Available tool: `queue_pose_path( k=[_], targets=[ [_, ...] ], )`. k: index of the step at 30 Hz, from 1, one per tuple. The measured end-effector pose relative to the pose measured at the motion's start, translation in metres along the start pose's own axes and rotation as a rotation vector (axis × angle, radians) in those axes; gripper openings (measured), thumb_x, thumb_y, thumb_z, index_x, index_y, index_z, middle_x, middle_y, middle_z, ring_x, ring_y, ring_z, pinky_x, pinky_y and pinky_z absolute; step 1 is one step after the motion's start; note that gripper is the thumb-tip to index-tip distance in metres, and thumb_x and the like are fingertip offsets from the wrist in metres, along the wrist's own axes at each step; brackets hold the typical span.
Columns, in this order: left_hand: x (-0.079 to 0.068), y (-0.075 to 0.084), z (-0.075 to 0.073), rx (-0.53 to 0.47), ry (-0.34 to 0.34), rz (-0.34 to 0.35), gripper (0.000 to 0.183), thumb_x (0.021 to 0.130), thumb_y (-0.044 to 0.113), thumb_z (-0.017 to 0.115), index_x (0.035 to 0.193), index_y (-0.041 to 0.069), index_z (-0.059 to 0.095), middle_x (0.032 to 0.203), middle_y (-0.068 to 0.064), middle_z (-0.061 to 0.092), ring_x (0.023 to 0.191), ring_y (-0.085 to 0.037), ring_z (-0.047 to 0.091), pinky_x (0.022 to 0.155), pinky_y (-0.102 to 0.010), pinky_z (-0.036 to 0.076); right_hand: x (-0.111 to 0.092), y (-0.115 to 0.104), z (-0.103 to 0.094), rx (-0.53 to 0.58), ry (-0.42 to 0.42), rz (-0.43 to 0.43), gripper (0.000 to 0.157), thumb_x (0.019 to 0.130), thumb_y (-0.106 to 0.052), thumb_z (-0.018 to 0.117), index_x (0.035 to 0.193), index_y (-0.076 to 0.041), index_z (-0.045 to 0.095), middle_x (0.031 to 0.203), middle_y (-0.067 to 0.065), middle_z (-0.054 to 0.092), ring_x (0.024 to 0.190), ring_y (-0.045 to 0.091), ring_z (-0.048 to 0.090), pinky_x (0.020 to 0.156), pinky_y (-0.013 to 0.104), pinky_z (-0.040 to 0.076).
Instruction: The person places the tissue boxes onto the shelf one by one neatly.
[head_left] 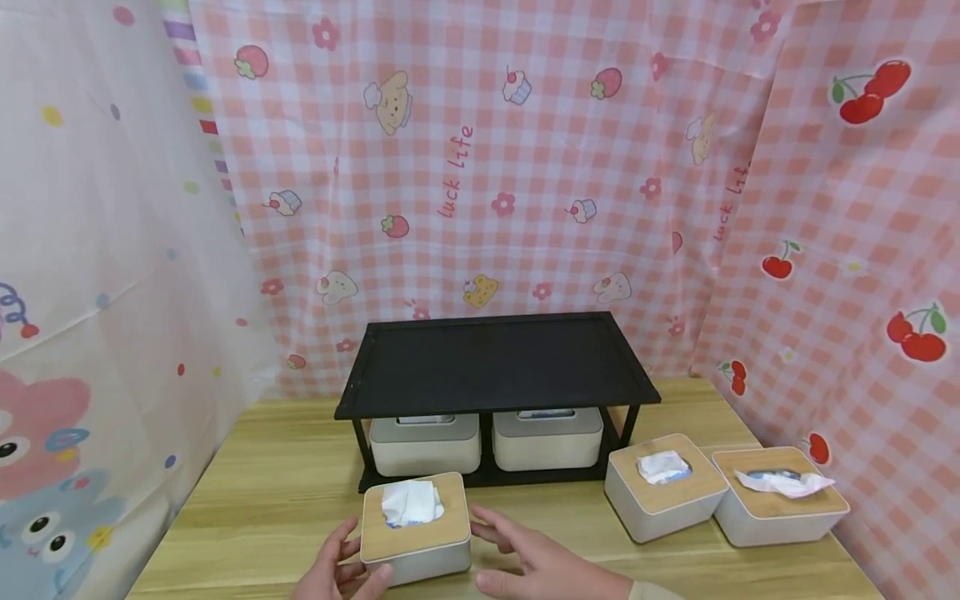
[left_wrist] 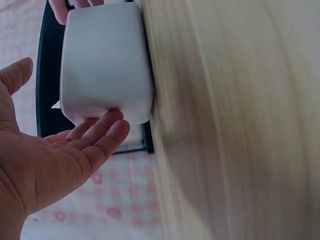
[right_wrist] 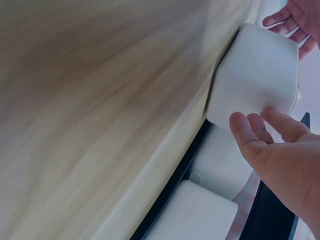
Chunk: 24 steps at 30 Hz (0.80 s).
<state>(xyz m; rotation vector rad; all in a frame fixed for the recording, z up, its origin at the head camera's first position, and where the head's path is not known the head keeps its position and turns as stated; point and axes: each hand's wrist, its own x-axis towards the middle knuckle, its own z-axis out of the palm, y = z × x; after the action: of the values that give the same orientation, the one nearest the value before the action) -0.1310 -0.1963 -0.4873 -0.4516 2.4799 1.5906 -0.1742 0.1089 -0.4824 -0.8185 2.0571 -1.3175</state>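
A tissue box (head_left: 416, 537) with a wood-look lid and pale sides stands on the table between my two hands, a white tissue (head_left: 412, 504) poking from its slot. Extended fingers of my left hand (head_left: 341, 571) touch its left side; in the left wrist view, the fingertips of that hand (left_wrist: 55, 160) lie against the box's wall (left_wrist: 105, 60), with the thumb spread away. On the opposite side is my right hand (head_left: 536, 558), fingers loosely extended. From the right wrist view, the right hand (right_wrist: 280, 165) has its fingertips at the box's wall (right_wrist: 255, 75); contact is hard to tell.
Behind the box stands a black two-tier rack (head_left: 495, 358). Its lower shelf holds two grey-topped tissue boxes, a left one (head_left: 425, 454) and a right one (head_left: 547, 446). Two wood-lidded boxes, a nearer one (head_left: 667, 521) and a farther one (head_left: 780, 529), sit at the right. Patterned curtains (head_left: 525, 167) surround the table.
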Motion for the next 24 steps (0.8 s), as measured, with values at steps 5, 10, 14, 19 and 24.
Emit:
queue_pose_path(
  k=[5,10,14,19,24],
  targets=[
    [-0.001,0.007,0.010,0.046,-0.043,0.031,0.110,0.072,0.060,0.080,0.151,0.001,0.030,0.137,-0.028,0.052,0.107,-0.029,0.065,0.088,-0.046,0.056,-0.013,0.004,-0.008,0.021,-0.014,-0.004,0.069,0.101,-0.044,0.052,0.159,-0.027,0.017,0.161,0.001,0.035,0.143,0.039,0.036,0.104,0.063,0.041],
    [-0.002,0.012,0.018,0.052,-0.138,0.062,0.107,0.077,0.056,0.079,0.151,-0.003,0.028,0.138,-0.031,0.050,0.108,-0.029,0.064,0.092,-0.051,0.054,-0.030,0.012,-0.015,0.004,0.000,0.002,0.070,0.102,-0.040,0.052,0.159,-0.018,0.017,0.160,0.006,0.036,0.142,0.039,0.039,0.105,0.062,0.040],
    [0.000,0.015,0.023,0.070,-0.204,0.077,0.108,0.078,0.056,0.077,0.151,-0.004,0.026,0.142,-0.032,0.047,0.110,-0.029,0.062,0.093,-0.052,0.053,-0.041,0.019,-0.020,0.012,0.019,-0.014,0.069,0.103,-0.035,0.051,0.159,-0.014,0.017,0.159,0.011,0.037,0.139,0.034,0.045,0.106,0.045,0.045],
    [0.003,0.015,0.026,0.091,-0.223,0.097,0.107,0.078,0.056,0.078,0.152,-0.001,0.027,0.145,-0.030,0.043,0.110,-0.031,0.061,0.094,-0.055,0.052,-0.042,0.026,-0.022,-0.006,0.071,-0.118,0.066,0.103,-0.026,0.053,0.158,-0.014,0.019,0.154,0.015,0.044,0.134,0.022,0.051,0.104,0.029,0.048],
    [0.005,0.012,0.029,0.047,-0.259,0.155,0.102,0.079,0.049,0.079,0.153,0.001,0.027,0.148,-0.032,0.038,0.113,-0.036,0.062,0.095,-0.058,0.051,-0.034,0.028,-0.020,-0.055,0.159,-0.109,0.070,0.099,-0.030,0.061,0.157,-0.017,0.024,0.154,0.013,0.044,0.128,0.021,0.056,0.100,0.030,0.051]
  ],
)
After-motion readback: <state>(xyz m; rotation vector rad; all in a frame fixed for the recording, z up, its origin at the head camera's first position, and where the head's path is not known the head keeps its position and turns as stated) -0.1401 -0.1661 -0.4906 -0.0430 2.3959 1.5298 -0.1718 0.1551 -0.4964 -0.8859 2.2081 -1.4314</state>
